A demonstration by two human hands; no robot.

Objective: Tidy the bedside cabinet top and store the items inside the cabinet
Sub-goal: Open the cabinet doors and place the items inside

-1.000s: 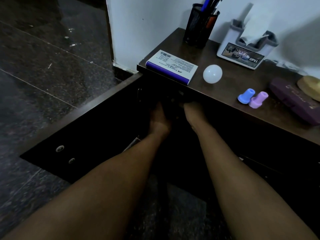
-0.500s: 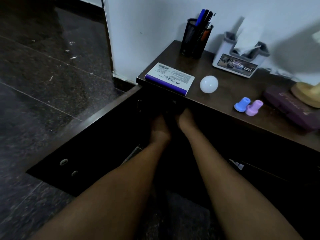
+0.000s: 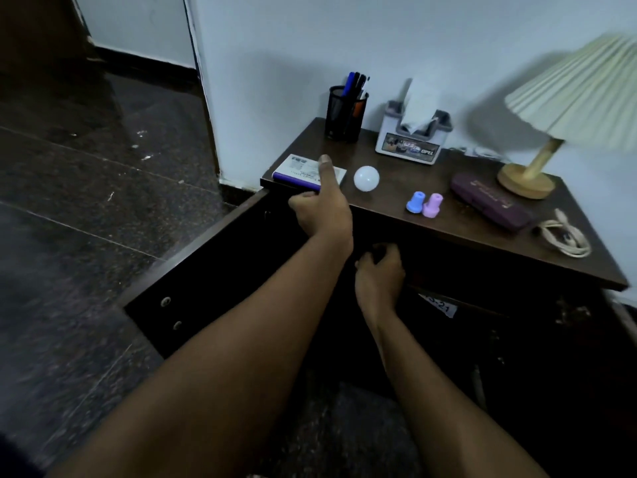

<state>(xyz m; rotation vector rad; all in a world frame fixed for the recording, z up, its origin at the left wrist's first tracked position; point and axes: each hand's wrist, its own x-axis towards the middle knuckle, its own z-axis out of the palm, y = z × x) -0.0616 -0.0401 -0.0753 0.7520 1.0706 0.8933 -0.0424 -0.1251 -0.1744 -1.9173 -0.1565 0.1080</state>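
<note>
Dark-brown wood forms the open cabinet door (image 3: 206, 270) swung out at the left, and next to it the bedside cabinet top (image 3: 389, 201) is crowded with clutter. Half a second ago both hands were deep in the dark interior. Now the left hand (image 3: 322, 208) has risen to the near-left corner, thumb on the flat white cardboard box with a purple band (image 3: 296, 169) and fingers curled at its front edge, pinching it (the box sits on the wood, not yet lifted). Rightward stand a black mesh pen holder (image 3: 345, 113) and a white plastic ball (image 3: 366, 178). Below them the right hand (image 3: 379, 270) has drawn back to the cabinet mouth, fingers curled; I cannot tell whether it holds anything. Beyond lie a grey tissue holder (image 3: 410, 144), blue and pink caps (image 3: 424, 203), a purple hard case (image 3: 489, 201) and a coiled cream cable (image 3: 562, 236). Work inside seems finished, so the box is probably next to be stored.
</note>
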